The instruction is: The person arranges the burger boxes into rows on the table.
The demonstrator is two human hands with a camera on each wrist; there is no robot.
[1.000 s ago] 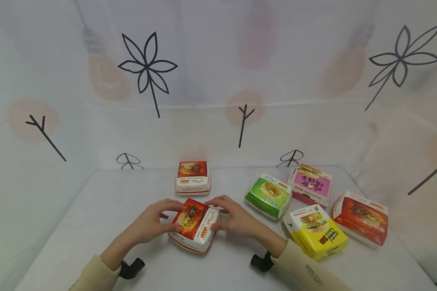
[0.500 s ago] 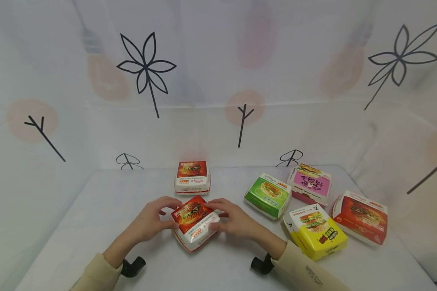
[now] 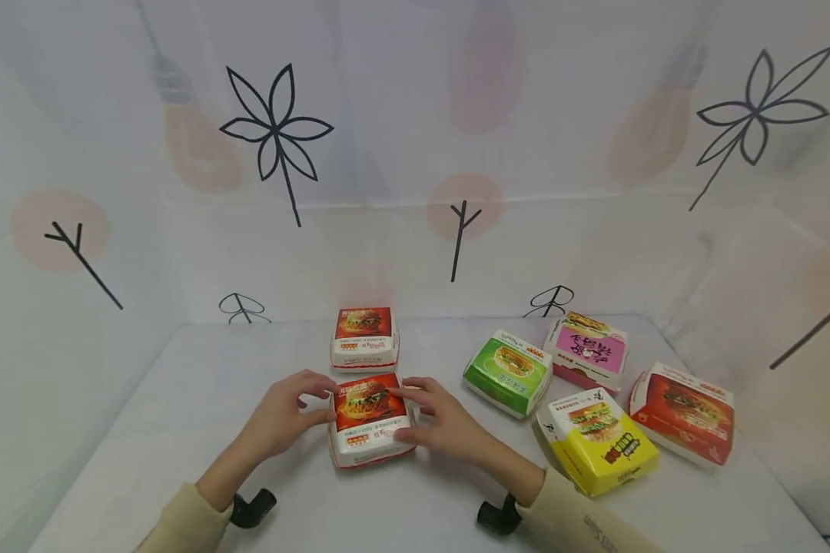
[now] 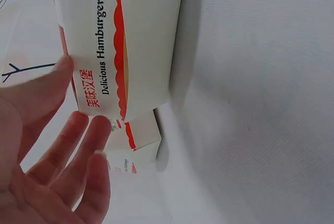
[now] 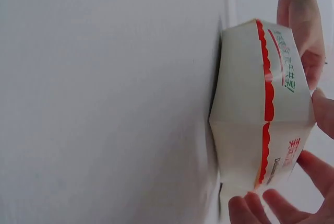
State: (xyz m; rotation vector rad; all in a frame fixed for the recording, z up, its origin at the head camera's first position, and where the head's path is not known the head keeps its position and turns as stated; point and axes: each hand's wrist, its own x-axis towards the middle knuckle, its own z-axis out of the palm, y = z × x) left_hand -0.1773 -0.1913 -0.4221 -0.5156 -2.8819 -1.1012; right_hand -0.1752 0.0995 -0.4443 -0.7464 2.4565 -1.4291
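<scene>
Between both hands a red-and-white hamburger box rests on the table, its printed top facing up. My left hand holds it at the left side with thumb and fingertips; in the left wrist view the thumb and fingers meet the upper edge and corner of the hamburger box. On the other side, my right hand grips it, the thumb near the front corner and a finger over the top. The right wrist view shows the white side of the hamburger box. A matching hamburger box stands directly behind.
To the right stand a green box, a pink box, a yellow box and another red box. A patterned white cloth hangs behind the white table.
Held by both hands, the front hamburger box has turned from a slant until it lies nearly square, lined up in front of the rear one. The other boxes have stayed put.
</scene>
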